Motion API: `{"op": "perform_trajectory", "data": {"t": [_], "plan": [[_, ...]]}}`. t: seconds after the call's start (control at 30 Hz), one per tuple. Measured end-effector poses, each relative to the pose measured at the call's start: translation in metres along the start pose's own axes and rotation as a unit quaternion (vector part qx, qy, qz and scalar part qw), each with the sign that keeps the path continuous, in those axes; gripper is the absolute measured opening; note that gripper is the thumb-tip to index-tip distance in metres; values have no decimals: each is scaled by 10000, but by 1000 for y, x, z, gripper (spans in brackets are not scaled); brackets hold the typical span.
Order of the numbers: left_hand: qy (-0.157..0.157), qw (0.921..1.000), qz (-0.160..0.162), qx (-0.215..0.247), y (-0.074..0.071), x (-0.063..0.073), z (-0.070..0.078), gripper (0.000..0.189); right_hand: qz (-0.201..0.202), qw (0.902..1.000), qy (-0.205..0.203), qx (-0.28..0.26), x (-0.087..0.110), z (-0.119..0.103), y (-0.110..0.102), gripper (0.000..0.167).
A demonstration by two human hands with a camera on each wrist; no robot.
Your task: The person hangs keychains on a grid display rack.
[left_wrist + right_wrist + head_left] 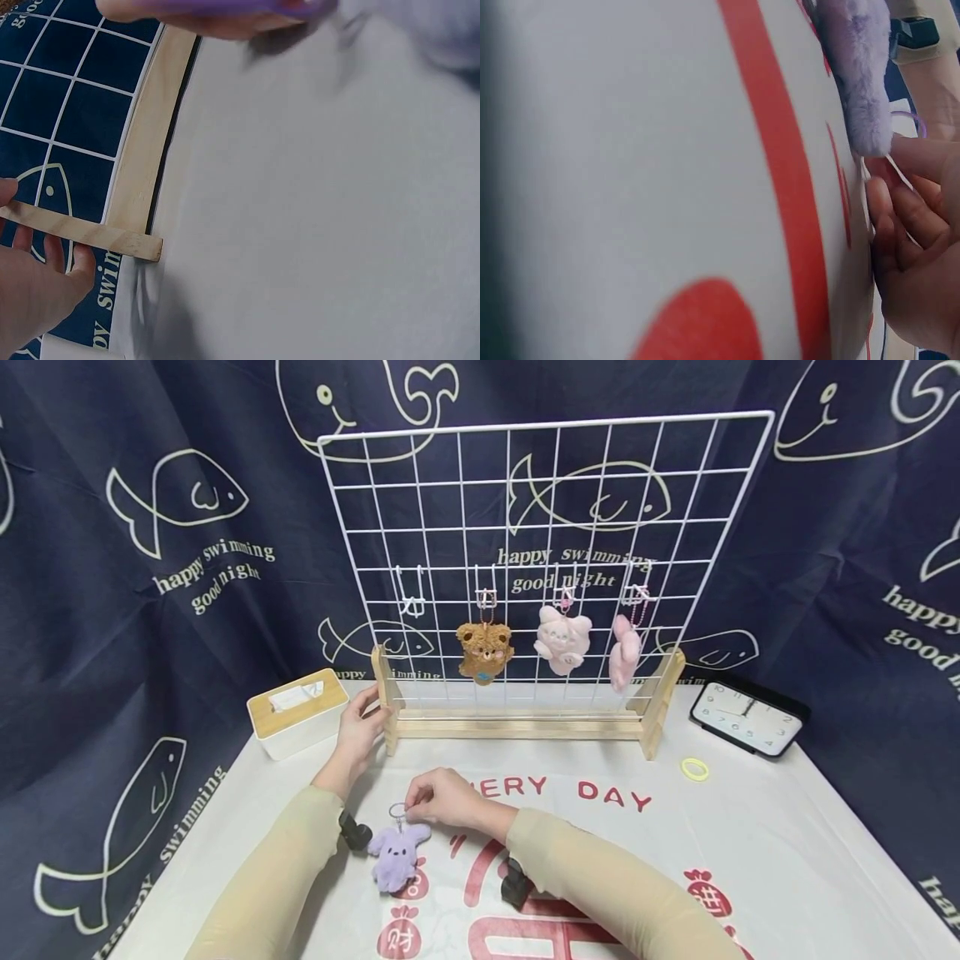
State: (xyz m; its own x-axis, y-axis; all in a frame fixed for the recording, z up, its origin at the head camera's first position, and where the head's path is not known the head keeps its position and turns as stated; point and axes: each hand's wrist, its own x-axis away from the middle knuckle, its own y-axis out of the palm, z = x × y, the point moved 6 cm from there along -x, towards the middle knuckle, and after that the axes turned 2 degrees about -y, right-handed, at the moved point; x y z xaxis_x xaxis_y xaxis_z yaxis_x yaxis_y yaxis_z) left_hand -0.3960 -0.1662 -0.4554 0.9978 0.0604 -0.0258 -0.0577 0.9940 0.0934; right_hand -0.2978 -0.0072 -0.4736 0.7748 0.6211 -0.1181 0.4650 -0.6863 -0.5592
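Observation:
My right hand [450, 797] pinches the ring end of a lilac plush keychain [395, 856] with long ears. The plush is low over the white tablecloth, face up toward the head camera. In the right wrist view its fur [859, 67] shows just beside the fingertips. Over at the rack's left end, my left hand [362, 727] holds the wooden side post [385, 697], with the thumb and fingers on opposite sides of it in the left wrist view. On the white wire grid hang a brown bear plush [484, 652], a pale pink plush [562, 639] and another pink plush [624, 653].
A bare white hook [412, 604] is on the grid's left side. Left of the rack stands a tissue box [300, 735] with a wooden lid. To the right are a clock [746, 718] and a yellow ring [694, 769]. A dark blue curtain [187, 410] hangs behind.

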Motion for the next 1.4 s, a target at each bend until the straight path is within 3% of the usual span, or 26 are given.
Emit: {"op": "perform_trajectory", "data": {"t": [0.13, 0.3, 0.43, 0.77, 1.0, 1.23, 1.4], "plan": [[60, 10000, -22, 25, 0, 0, 2, 56, 35, 9971, 99, -758, 1, 1, -3, 8], [91, 9999, -72, 121, 0, -1, 2, 55, -47, 9754, 287, -2184, 3, 0, -1, 6], [21, 9997, -96, 206, 0, -1, 2, 56, 12, 9638, 175, -2661, 3, -4, -5, 4], [-96, 9996, -183, 169, 7, 16, 24, 55, 431, 9566, 115, -2878, 0, -15, -26, 13], [-126, 9992, -254, 282, 8, 20, 25, 56, 642, 9535, 17, -2945, -3, -25, -43, 13], [-89, 9994, -269, 218, 8, 19, 24, 56, 899, 9619, -120, -2578, -9, -34, -63, 14], [-113, 9995, -236, 167, 8, 19, 24, 57, 1039, 9550, -224, -2769, -15, -42, -74, 14]]}}
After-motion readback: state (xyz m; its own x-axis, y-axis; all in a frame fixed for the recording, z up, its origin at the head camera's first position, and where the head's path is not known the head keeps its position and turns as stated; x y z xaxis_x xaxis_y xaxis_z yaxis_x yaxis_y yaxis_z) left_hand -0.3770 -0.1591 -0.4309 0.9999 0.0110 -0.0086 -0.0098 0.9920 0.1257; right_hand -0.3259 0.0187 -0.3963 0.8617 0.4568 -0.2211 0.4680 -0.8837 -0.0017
